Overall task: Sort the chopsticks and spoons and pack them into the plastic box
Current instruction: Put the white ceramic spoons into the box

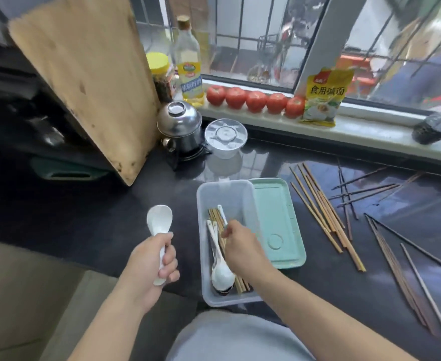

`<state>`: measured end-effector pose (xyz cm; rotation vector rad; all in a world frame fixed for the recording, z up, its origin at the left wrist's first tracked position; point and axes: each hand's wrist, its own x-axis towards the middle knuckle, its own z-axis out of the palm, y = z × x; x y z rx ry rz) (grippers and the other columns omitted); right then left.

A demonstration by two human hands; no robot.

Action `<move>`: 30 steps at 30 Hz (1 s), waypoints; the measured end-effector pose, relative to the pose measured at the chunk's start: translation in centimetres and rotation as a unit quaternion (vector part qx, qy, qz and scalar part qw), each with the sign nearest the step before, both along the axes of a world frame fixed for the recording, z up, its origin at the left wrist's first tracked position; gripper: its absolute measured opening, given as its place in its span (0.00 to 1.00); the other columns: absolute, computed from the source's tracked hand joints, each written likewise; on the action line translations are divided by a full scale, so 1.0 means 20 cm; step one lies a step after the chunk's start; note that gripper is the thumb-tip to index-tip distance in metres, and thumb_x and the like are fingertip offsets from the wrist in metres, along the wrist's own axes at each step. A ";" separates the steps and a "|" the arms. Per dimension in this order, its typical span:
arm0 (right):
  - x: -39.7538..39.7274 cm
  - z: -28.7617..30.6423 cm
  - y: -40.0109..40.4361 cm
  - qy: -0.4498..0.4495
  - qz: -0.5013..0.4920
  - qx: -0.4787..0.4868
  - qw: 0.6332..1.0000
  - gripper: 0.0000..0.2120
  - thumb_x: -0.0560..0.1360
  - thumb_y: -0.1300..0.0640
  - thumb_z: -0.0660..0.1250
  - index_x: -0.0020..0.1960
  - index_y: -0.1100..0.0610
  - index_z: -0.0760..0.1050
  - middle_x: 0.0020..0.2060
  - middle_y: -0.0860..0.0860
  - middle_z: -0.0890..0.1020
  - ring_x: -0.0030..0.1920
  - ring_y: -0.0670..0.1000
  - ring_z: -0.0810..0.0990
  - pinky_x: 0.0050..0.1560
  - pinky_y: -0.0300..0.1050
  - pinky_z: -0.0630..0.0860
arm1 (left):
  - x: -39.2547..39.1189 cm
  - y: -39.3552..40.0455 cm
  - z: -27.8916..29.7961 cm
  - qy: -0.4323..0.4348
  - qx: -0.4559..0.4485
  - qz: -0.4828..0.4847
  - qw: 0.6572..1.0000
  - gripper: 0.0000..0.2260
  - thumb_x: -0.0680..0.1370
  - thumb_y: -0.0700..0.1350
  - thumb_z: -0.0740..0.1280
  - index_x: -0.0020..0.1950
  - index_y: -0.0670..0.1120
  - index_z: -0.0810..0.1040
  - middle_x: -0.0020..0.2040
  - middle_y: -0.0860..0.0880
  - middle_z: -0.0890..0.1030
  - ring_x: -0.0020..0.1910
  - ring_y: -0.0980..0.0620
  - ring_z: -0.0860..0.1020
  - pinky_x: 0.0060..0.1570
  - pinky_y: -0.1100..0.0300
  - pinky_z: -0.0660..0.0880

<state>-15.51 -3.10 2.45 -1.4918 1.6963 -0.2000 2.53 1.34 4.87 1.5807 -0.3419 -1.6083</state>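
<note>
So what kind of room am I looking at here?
Most likely a home kitchen: a dark counter under a window, with an oil bottle, a steel pot and tomatoes along the sill.

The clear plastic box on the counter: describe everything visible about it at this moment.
The clear, translucent rectangular plastic box sits lidless on the dark glossy counter, its long side running away from the person. Its right wall touches a pale green tray-like lid lying beside it. Inside lie light wooden chopsticks and white plastic spoons, bowls toward the near end. The right hand reaches into it, pinching a white spoon handle.
</note>
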 end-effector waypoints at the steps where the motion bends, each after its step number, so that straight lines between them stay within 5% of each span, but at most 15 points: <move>1: 0.03 -0.05 -0.03 0.008 -0.034 0.032 0.999 0.12 0.77 0.65 0.55 0.55 0.55 0.73 0.52 0.54 0.79 0.47 0.56 0.74 0.45 0.47 0.68 | 0.03 0.01 -0.01 0.002 0.002 -0.010 1.000 0.11 0.83 0.42 0.61 0.42 0.46 0.64 0.29 0.48 0.62 0.21 0.54 0.57 0.25 0.59 0.59; 5: 0.08 -0.11 -0.09 0.090 -0.066 0.012 0.994 0.10 0.78 0.65 0.56 0.58 0.58 0.67 0.49 0.57 0.76 0.46 0.59 0.73 0.45 0.49 0.69 | 0.15 0.05 -0.03 0.005 0.015 -0.058 0.998 0.10 0.84 0.42 0.61 0.44 0.45 0.64 0.30 0.48 0.62 0.23 0.53 0.57 0.26 0.57 0.58; 10: 0.09 -0.01 -0.17 0.272 0.124 -0.163 0.940 0.09 0.75 0.69 0.58 0.50 0.56 0.66 0.45 0.55 0.71 0.47 0.63 0.79 0.37 0.50 0.66 | 0.22 0.05 -0.07 0.006 0.022 -0.094 0.995 0.10 0.84 0.43 0.61 0.45 0.46 0.64 0.30 0.47 0.62 0.24 0.52 0.57 0.29 0.56 0.58; 14: 0.07 0.14 -0.29 0.305 0.183 -0.260 0.898 0.15 0.74 0.70 0.63 0.57 0.58 0.78 0.50 0.54 0.75 0.51 0.57 0.74 0.42 0.49 0.69 | 0.22 0.03 -0.05 0.029 0.001 -0.113 0.993 0.08 0.84 0.44 0.62 0.47 0.45 0.65 0.31 0.48 0.63 0.25 0.52 0.57 0.29 0.57 0.59; 17: 0.03 0.34 -0.30 0.218 0.128 -0.227 0.940 0.16 0.80 0.66 0.63 0.65 0.53 0.77 0.53 0.50 0.80 0.54 0.52 0.78 0.54 0.48 0.76 | 0.21 0.01 -0.04 0.080 -0.006 -0.109 0.991 0.11 0.84 0.50 0.63 0.51 0.43 0.71 0.30 0.48 0.64 0.25 0.53 0.57 0.28 0.58 0.60; 20: 0.06 0.50 -0.25 -0.024 0.090 -0.105 0.990 0.06 0.79 0.63 0.67 0.51 0.53 0.79 0.40 0.47 0.81 0.39 0.44 0.79 0.45 0.41 0.77 | 0.18 0.00 -0.03 0.128 0.003 -0.115 0.985 0.22 0.81 0.62 0.63 0.54 0.42 0.73 0.31 0.48 0.64 0.25 0.53 0.58 0.27 0.59 0.62; 23: 0.19 0.45 -0.16 -0.088 0.113 -0.088 0.986 0.10 0.76 0.63 0.68 0.41 0.50 0.78 0.32 0.46 0.80 0.33 0.44 0.79 0.41 0.44 0.79 | 0.13 -0.01 0.01 0.162 -0.021 -0.152 0.975 0.26 0.75 0.65 0.67 0.55 0.42 0.74 0.31 0.48 0.63 0.26 0.52 0.58 0.29 0.58 0.59; 26: 0.28 0.33 -0.12 -0.064 0.068 -0.122 0.988 0.11 0.75 0.60 0.68 0.38 0.45 0.75 0.35 0.44 0.79 0.38 0.47 0.80 0.45 0.44 0.79 | 0.09 0.00 0.03 0.145 -0.049 -0.205 0.967 0.15 0.80 0.55 0.71 0.53 0.44 0.74 0.34 0.47 0.59 0.30 0.51 0.57 0.36 0.53 0.55; 30: 0.27 0.22 -0.09 -0.090 0.002 -0.186 0.978 0.07 0.75 0.59 0.70 0.46 0.46 0.77 0.41 0.45 0.76 0.40 0.46 0.76 0.46 0.44 0.76 | 0.06 -0.01 0.01 0.090 -0.035 -0.213 0.972 0.04 0.82 0.37 0.63 0.51 0.44 0.69 0.33 0.49 0.57 0.29 0.50 0.54 0.32 0.55 0.58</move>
